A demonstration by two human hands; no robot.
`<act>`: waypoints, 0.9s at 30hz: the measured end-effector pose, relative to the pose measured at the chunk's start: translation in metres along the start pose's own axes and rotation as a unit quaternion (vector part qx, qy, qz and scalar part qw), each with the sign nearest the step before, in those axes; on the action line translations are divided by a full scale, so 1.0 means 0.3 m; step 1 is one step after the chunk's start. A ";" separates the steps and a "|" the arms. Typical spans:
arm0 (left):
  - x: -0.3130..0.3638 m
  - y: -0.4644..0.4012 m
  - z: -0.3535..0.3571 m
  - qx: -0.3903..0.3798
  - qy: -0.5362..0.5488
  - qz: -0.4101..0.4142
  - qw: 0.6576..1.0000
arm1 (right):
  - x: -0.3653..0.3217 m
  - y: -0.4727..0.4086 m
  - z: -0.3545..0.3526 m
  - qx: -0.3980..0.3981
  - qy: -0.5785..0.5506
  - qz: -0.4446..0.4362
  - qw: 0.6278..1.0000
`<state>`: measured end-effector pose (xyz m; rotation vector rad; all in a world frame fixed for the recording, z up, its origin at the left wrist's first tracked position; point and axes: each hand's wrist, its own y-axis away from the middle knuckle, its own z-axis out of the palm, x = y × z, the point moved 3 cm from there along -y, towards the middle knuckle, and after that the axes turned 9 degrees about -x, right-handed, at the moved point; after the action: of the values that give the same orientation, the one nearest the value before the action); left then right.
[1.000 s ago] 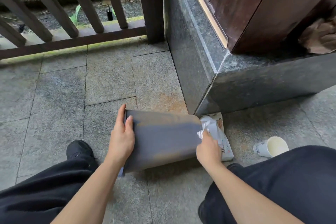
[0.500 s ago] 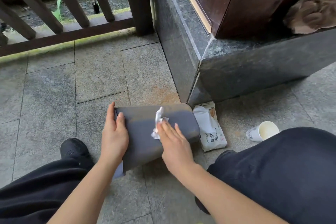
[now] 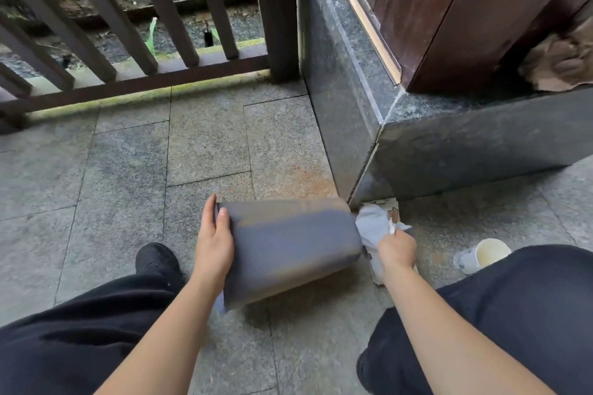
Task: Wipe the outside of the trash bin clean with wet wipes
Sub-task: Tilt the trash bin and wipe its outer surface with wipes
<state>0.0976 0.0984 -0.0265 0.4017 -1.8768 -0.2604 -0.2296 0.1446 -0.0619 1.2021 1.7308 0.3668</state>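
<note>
A: What lies nearest?
B: Black trouser legs (image 3: 80,340) frame bare stone paving (image 3: 308,340). The left hand (image 3: 214,244) clasps the left end of the trash bin (image 3: 288,244), thumb hooked over its rim.

A: And the bin?
B: A smooth grey cylinder, lying on its side on the paving.

A: The right hand (image 3: 396,250)?
B: Closed around a crumpled white wet wipe (image 3: 372,228) at the bin's right end, above a wipes packet (image 3: 393,212).

A: Farther out?
B: A paper cup (image 3: 484,255) lies right; a polished granite plinth (image 3: 449,141) corner crowds the bin. Open speckled slabs extend left to a dark wooden railing (image 3: 134,42).
</note>
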 end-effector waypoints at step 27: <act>0.139 0.068 0.055 0.008 -0.133 0.153 0.979 | -0.009 0.175 0.044 -0.182 -0.384 0.035 0.904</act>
<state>0.0666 0.1003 0.0117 0.0866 -2.1729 -0.0939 -0.1894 0.1634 -0.0308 0.9489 0.8879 0.1983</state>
